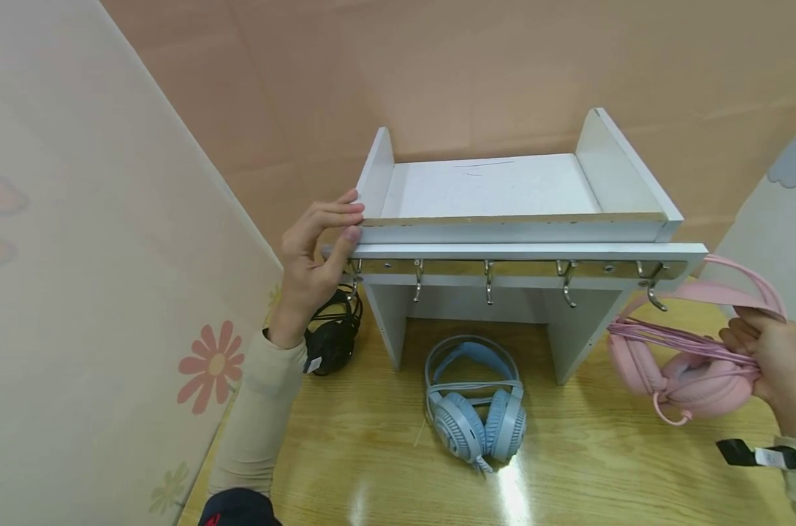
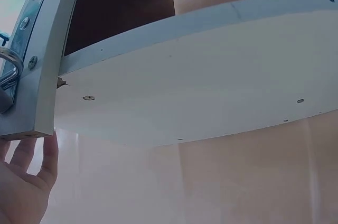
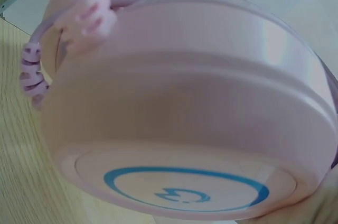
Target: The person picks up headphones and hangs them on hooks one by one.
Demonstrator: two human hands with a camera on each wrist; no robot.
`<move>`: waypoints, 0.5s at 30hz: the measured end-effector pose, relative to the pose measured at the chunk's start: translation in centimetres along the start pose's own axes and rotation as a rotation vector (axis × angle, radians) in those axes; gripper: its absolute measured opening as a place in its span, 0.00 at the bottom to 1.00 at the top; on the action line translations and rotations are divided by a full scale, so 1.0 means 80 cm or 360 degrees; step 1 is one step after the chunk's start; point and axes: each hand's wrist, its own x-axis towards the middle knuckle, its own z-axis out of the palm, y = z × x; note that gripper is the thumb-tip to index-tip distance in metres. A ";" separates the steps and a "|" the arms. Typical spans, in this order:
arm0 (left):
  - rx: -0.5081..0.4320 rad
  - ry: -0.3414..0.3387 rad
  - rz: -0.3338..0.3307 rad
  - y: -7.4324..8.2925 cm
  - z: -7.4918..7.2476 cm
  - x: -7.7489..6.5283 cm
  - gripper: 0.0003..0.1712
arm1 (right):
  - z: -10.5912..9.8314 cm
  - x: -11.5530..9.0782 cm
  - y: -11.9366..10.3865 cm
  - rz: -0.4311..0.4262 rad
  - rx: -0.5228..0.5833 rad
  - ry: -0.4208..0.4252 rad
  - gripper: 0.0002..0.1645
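At the right, my right hand [image 1: 782, 358] grips a pair of pink headphones [image 1: 700, 387] by the headband side, with the pink cable bundled across them. The right wrist view is filled by one pink ear cup [image 3: 185, 102] with a blue ring on it. My left hand [image 1: 312, 256] rests against the left end of a white shelf rack [image 1: 503, 232], its fingers extended along the side. In the left wrist view, the fingers [image 2: 50, 160] touch the rack's end. Metal hooks [image 1: 488, 281] line the front; the rightmost hangs just before the pink headband.
Blue headphones [image 1: 476, 416] lie on the wooden table [image 1: 371, 453] in front of the rack's opening. Black headphones [image 1: 332, 343] with a bundled cable are at the left, partly behind my left hand. Patterned panels [image 1: 108, 292] stand at both sides.
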 end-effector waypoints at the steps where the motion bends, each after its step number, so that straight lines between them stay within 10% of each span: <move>1: -0.0001 0.0001 0.0000 0.000 0.000 0.000 0.07 | -0.001 -0.002 -0.001 -0.0011 -0.0016 -0.0007 0.26; 15: 0.0001 -0.0001 -0.0013 -0.001 0.002 0.000 0.06 | -0.014 -0.018 -0.018 0.0096 0.0228 -0.0174 0.31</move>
